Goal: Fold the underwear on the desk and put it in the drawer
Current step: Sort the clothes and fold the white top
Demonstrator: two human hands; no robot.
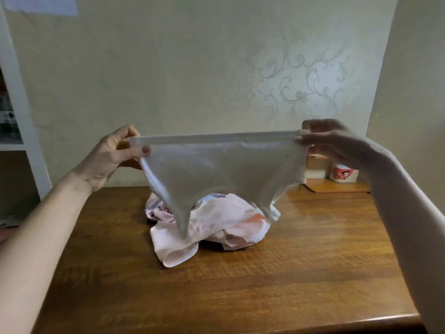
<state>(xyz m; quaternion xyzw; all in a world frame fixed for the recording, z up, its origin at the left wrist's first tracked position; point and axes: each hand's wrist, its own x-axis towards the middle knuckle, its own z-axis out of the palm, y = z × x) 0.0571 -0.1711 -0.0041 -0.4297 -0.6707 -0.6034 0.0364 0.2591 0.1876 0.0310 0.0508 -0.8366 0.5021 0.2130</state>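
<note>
A pale grey pair of underwear (pixel 216 169) hangs stretched out in the air above the wooden desk (pixel 216 280). My left hand (pixel 115 155) pinches the left end of its waistband between thumb and fingers. My right hand (pixel 330 141) pinches the right end at the same height. The crotch part dangles down over a crumpled heap of pink underwear (pixel 207 227) lying on the desk's middle. No drawer is in view.
A small white jar with a red picture (pixel 343 173) stands on a low wooden shelf (pixel 334 186) at the back right. A white shelving unit (pixel 21 131) borders the desk on the left. Patterned wallpaper lies behind.
</note>
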